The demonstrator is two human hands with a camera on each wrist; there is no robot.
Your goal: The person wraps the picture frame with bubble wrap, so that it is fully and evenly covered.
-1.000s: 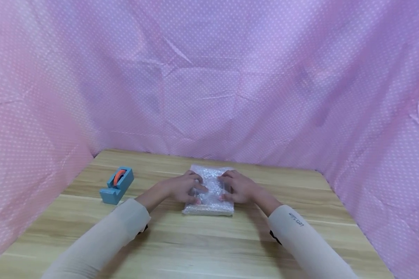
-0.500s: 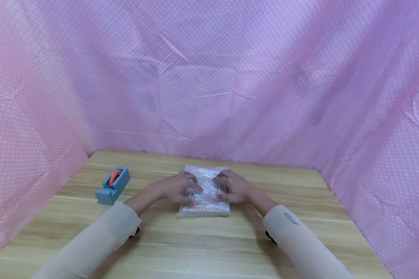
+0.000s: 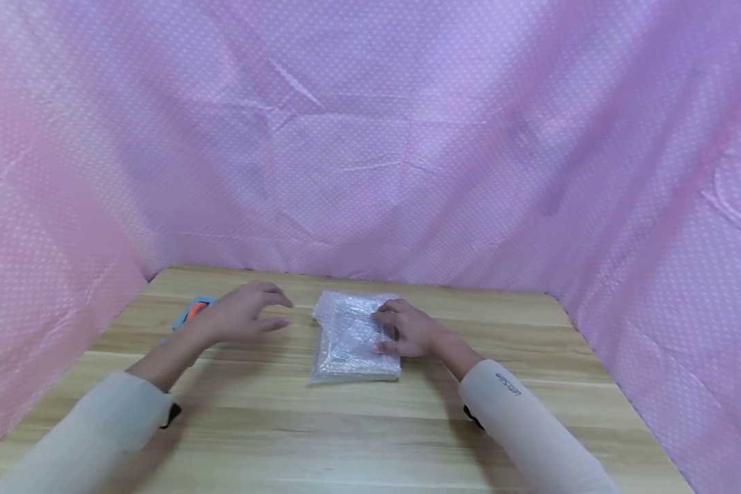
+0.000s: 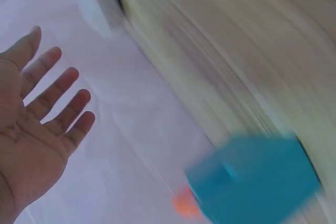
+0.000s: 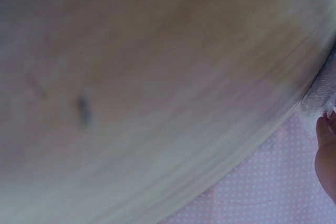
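Observation:
A flat package in clear bubble wrap (image 3: 352, 336) lies mid-table in the head view. My right hand (image 3: 410, 329) rests on its right side, thumb and fingers spread over the top. In the right wrist view, only part of this hand (image 5: 326, 161) and a corner of the bubble wrap (image 5: 319, 94) show at the right edge. My left hand (image 3: 243, 312) is off the package, above the table to its left. The left wrist view shows that hand (image 4: 37, 129) with fingers spread and nothing held. Below it appears a blurred blue tape dispenser (image 4: 257, 182).
In the head view, the left forearm partly covers the tape dispenser with its orange roll (image 3: 196, 309), on the table's left side. Pink dotted cloth (image 3: 370, 171) hangs behind the wooden table (image 3: 321, 439) and along both sides.
My left hand has let go of the bubble-wrapped package and moved left, over toward the tape dispenser. The wrap's left side is now uncovered. My right hand has stayed on the package.

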